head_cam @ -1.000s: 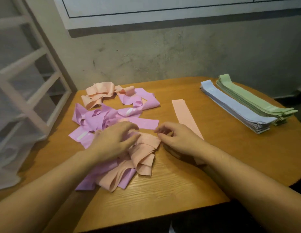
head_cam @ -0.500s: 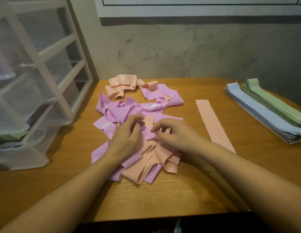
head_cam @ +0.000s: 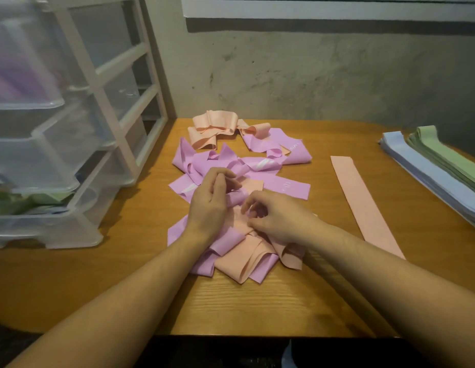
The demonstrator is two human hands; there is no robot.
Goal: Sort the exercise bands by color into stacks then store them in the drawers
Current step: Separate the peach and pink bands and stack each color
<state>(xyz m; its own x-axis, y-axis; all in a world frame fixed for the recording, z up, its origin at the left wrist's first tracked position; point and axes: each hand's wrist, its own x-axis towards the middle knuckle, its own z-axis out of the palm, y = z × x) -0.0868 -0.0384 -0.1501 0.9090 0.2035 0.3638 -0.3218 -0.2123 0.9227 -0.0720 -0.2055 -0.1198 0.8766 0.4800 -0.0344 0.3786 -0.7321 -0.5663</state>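
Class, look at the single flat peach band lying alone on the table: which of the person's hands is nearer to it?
Right. The right hand works in the tangled pile just left of the flat peach band; the left hand lies farther left.

Both hands [head_cam: 231, 205] picking thru pink/peach bands [head_cam: 247, 166] on table [head_cam: 257, 304].

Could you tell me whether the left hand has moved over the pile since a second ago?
Yes. The left hand has shifted toward the wall, from the peach bands at the pile's near end onto the purple bands mid-pile.

Home corner: wooden table [head_cam: 257, 301], plastic drawers [head_cam: 58, 160]
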